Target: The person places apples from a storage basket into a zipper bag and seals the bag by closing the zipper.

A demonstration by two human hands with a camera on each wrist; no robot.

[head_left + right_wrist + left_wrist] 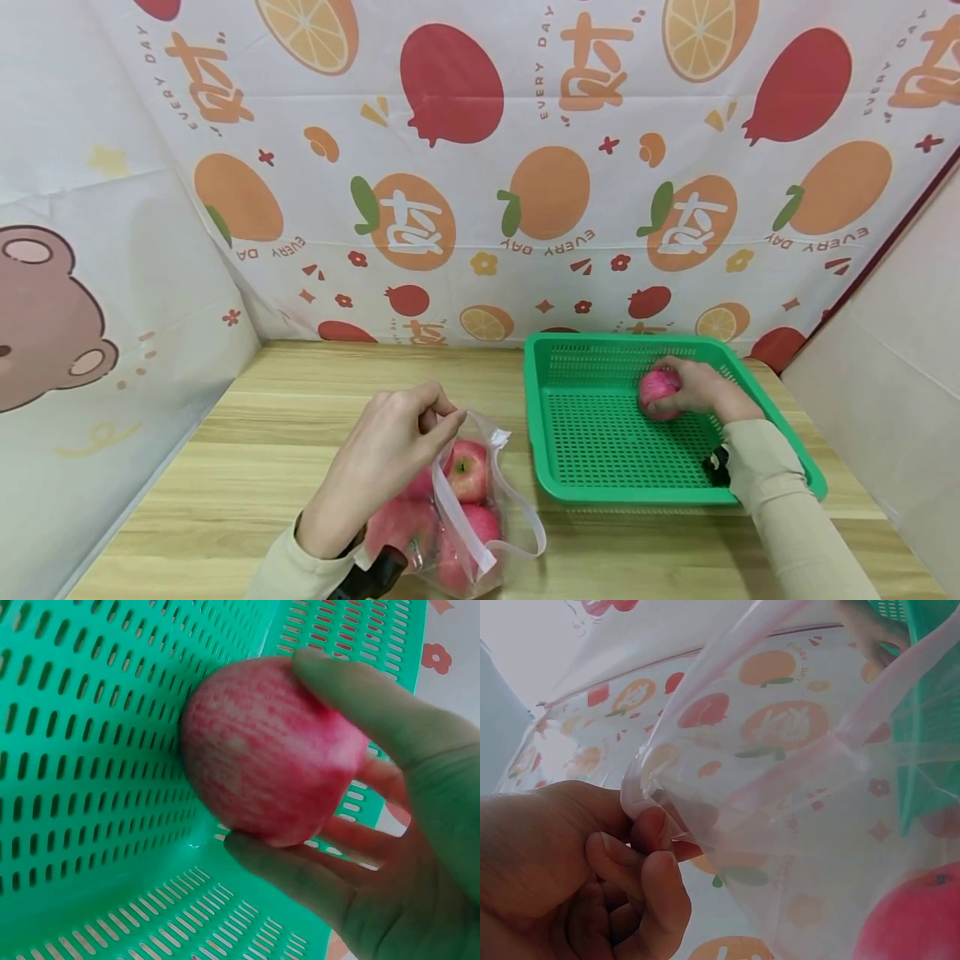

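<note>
My left hand (401, 446) pinches the rim of a clear zip bag (517, 508) between thumb and fingers. Several red apples (465, 471) lie inside the bag, whose mouth gapes toward the right. In the left wrist view the thumb and fingertips (652, 829) hold the bag's edge, and one apple (915, 922) shows low at the right. Over in the green basket (600, 500), my right hand (701, 390) grips a single red apple (270, 750). Thumb and fingers curl round its sides in the right wrist view, with the apple right at the slotted plastic.
A light wood table (300, 400) carries the bag and, to its right, the basket. Behind it hangs a white curtain (480, 208) printed with fruit; white side walls (150, 292) stand left and right.
</note>
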